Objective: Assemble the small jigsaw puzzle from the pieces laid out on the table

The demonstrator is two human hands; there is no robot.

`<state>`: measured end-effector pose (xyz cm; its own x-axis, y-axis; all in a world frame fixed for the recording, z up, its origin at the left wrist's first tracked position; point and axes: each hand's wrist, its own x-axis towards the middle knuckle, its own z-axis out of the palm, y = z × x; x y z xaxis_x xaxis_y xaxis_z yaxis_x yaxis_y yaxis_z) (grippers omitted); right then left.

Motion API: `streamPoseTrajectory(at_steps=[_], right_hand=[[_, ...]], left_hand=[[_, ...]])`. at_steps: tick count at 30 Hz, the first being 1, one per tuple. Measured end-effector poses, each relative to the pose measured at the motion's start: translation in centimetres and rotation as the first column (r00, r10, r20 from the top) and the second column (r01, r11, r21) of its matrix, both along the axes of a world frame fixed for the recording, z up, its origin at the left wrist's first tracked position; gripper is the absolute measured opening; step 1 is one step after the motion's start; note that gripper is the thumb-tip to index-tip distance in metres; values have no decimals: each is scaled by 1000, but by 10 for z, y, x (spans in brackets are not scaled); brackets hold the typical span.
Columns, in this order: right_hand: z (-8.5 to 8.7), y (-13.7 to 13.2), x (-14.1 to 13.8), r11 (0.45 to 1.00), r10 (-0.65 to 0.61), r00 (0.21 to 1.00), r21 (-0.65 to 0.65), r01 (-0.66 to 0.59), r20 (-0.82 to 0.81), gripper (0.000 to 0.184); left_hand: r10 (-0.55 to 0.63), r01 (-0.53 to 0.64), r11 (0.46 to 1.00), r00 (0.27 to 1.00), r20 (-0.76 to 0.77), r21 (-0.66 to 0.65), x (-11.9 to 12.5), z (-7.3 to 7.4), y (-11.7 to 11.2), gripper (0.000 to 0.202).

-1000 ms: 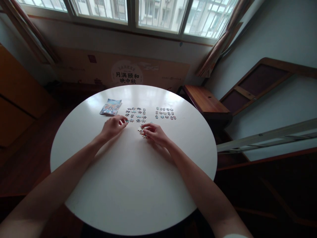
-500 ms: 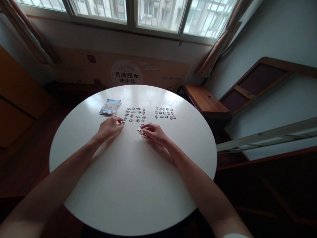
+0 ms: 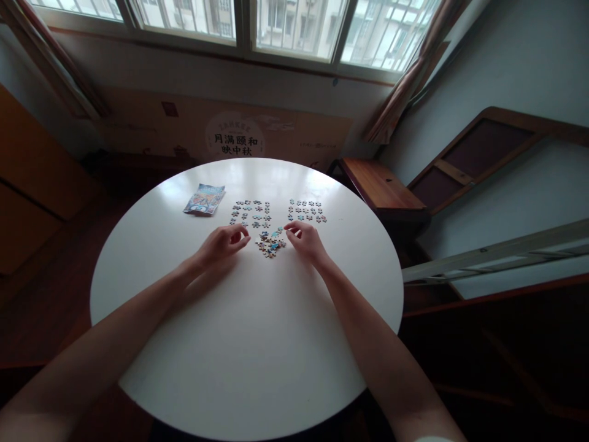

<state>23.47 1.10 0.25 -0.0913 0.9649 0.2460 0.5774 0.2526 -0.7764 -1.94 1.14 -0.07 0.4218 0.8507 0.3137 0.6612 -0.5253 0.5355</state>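
A small heap of jigsaw puzzle pieces (image 3: 270,245) lies near the middle of the white round table (image 3: 248,344). On its left, my left hand (image 3: 225,242) hovers with bent fingers, thumb and index tips slightly apart and no piece visible between them. At the heap's upper right is my right hand (image 3: 304,238). Its thumb and index finger are apart beside a bluish puzzle piece (image 3: 280,230); whether they touch it is hard to tell. Beyond the hands, spaced puzzle pieces form a left group (image 3: 257,217) and a right group (image 3: 307,210) in rows.
A colourful printed packet (image 3: 205,200) lies at the table's far left. Past the table's right edge stands a wooden stool or bench (image 3: 384,184). A printed cardboard panel (image 3: 285,129) leans below the window.
My left hand has come away from the left group's near corner, moving right toward the heap. My right hand has drawn back rightward off the heap, uncovering more of its pieces.
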Motion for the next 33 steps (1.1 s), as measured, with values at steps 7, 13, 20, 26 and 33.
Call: streamPoseTrajectory(at_steps=[7,13,20,26,33], right_hand=[[-4,-3,0,1000,27,987,-2,-27,156,19],[-1,-7,-1,995,96,981,-53,-88,169,15],[6,-9,2,984,148,977,-122,-130,152,17],[7,-9,4,977,167,978,-155,-147,128,17],[10,-9,2,976,159,978,-173,-135,138,11]], left_hand=[[-236,233,970,972,-21,-74,11,-4,-9,35],[-237,236,966,972,0,-105,9,-3,-7,36],[-243,240,966,970,-21,-93,9,-4,-7,35],[-240,236,968,970,-42,-87,9,-4,-7,35],[-235,231,969,971,-47,-84,8,-8,-5,35]])
